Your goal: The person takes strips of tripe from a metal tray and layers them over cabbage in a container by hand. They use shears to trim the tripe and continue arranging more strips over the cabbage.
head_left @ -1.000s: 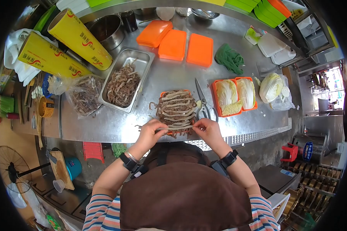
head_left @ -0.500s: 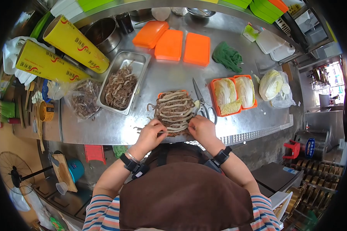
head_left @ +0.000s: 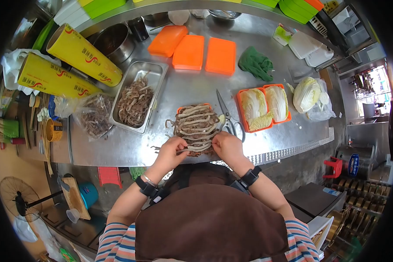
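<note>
Counting now: three orange lids (head_left: pixel 190 51) up top, two yellow film rolls (head_left: pixel 84 53), two orange trays of cabbage (head_left: pixel 264 106), one more tray heaped with strips (head_left: pixel 196 125), one steel pan (head_left: pixel 136 96), one pair of scissors (head_left: pixel 228 117), one green cloth (head_left: pixel 256 63).

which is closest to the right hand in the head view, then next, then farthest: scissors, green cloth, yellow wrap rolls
From the right hand:
1. scissors, just beyond it on the steel table.
2. green cloth, farther back, slightly to the right.
3. yellow wrap rolls, far across at the back left.
</note>
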A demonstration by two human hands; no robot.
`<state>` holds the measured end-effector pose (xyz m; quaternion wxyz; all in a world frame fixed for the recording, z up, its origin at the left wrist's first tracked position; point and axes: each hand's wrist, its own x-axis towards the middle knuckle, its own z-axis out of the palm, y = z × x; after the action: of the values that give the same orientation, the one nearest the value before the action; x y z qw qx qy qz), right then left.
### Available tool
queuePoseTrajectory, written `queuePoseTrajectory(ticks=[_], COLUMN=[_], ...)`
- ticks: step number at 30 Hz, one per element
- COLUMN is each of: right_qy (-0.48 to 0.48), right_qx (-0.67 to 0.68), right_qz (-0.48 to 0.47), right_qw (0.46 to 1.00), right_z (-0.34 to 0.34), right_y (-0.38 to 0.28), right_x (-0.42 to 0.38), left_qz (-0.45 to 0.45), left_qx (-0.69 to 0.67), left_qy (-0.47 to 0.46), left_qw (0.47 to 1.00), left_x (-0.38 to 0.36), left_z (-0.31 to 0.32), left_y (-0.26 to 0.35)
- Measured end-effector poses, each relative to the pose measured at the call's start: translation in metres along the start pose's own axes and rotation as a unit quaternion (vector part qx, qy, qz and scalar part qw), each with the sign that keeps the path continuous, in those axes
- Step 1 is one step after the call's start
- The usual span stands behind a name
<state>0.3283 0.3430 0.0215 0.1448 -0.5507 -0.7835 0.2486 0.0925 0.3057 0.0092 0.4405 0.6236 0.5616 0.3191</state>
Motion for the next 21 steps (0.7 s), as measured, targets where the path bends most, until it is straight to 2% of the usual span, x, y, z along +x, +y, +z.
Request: queuePoseTrajectory(ticks=[5, 7, 8, 10, 13, 15, 17, 19, 20, 21], right_qy=[0.022, 0.046, 0.045, 0.124, 0.083, 0.075, 0.066, 0.09, 0.089, 0.062], right_qx=[0.013, 0.143, 0.143, -0.043, -0.121, -0.133, -0.144, -0.037, -0.037, 0.065], right_qz=[0.003, 0.025, 0.026, -0.001, 0.038, 0.052, 0.066, 0.106, 0.106, 0.15], right_qw=[1.0, 0.988, 0.988, 0.991, 0.988, 0.987, 0.985, 0.99, 0.99, 0.985], right_z=[0.005, -0.01, -0.017, -0.028, -0.008, -0.003, -0.003, -0.012, -0.019, -0.029], right_y=[0.005, 0.006, 0.01, 0.017, 0.037, 0.042, 0.043, 0.04, 0.036, 0.029], right_x=[0.003, 0.001, -0.002, -0.007, -0.015, -0.012, -0.006, -0.003, -0.005, -0.008], left_qz=[-0.013, -0.019, -0.023, -0.027, -0.036, -0.063, -0.049, -0.031, -0.041, -0.053], left_qx=[0.036, 0.052, 0.052, 0.051, -0.016, -0.058, -0.074, -0.09, -0.113, -0.136], left_qy=[0.001, -0.002, 0.001, 0.004, 0.0, -0.018, -0.023, -0.031, -0.042, -0.052], left_qw=[0.999, 0.998, 0.998, 0.998, 0.999, 0.996, 0.996, 0.995, 0.992, 0.988], left_x=[0.0, 0.0, 0.001, 0.0, 0.0, -0.001, -0.004, -0.005, -0.006, -0.009], left_z=[0.003, 0.004, 0.004, 0.005, 0.002, -0.002, -0.004, -0.004, -0.004, -0.004], left_y=[-0.006, -0.005, -0.005, -0.006, -0.012, -0.015, -0.024, -0.03, -0.034, -0.037])
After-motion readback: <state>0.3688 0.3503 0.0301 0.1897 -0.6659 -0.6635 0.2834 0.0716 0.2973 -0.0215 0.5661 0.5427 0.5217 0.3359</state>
